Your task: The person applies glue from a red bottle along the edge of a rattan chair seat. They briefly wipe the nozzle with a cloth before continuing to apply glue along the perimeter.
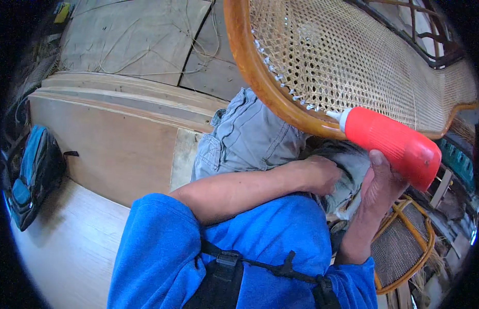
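Observation:
My right hand (379, 181) is wrapped round a red squeeze bottle (391, 144) with a white nozzle, holding it tilted. The nozzle tip (333, 116) points left, at the inner edge of the curved wooden frame (260, 77) of a cane-woven piece. White blobs of glue (273, 69) run along the seam between that frame and the woven cane panel (332, 56), ending close to the tip. My left hand (322, 174) lies closed on my lap, below the frame; its fingers curl under, and whatever they may hold is hidden.
A second cane-and-wood piece (404, 247) stands low at the right. Wooden boards (110, 139) lie at the left, beside a dark blue backpack (36, 172). Loose cane strands (147, 51) are scattered on the floor at the back. Dark metal bars (420, 33) are at the far right.

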Available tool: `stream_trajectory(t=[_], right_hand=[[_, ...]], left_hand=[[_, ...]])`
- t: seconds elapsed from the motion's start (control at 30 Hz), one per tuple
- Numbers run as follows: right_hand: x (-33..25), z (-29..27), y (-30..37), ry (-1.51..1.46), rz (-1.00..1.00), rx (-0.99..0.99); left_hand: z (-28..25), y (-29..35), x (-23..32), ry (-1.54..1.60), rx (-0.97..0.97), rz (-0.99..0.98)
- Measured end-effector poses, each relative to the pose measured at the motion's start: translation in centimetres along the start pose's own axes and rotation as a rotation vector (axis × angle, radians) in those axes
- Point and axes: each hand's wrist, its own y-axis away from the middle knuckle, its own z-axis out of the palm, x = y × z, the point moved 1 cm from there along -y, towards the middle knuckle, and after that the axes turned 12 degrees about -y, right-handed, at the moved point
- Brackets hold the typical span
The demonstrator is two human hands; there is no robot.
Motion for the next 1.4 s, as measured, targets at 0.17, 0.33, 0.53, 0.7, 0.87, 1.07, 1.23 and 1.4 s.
stream_trajectory(t=[0.17,0.33,0.53,0.7,0.87,1.07,1.23,1.4], right_hand=[[0.0,0.2,0.0,0.028,-0.007,-0.042],[-0.4,0.7,0.2,0.173,0.044,0.009],[-1.4,1.1,0.5,0.582,-0.178,-0.276],[-1.1,0.1,0.4,0.510,-0.274,-0.123],[-0.3,-0.5,0.0,0.109,-0.143,0.004],[-0.1,-0.6,0.2,0.316,-0.121,-0.052],[-0.1,-0.5,0.5,0.226,-0.115,-0.035],[0.1,-0.4,0.6,0.241,-0.087,-0.011]], left_hand=[[0.1,0.3,-0.1,-0.007,0.070,0.020],[0.2,0.3,0.0,-0.022,0.082,0.019],[0.8,-0.3,-0.3,-0.022,0.070,0.036],[0.7,0.3,-0.4,0.008,0.141,0.042],[0.5,0.0,-0.2,-0.009,0.063,0.029],[0.3,0.3,-0.2,0.000,0.105,0.041],[0.1,0.4,-0.1,-0.006,0.093,0.032],[0.3,0.2,-0.1,-0.012,0.083,0.028]])
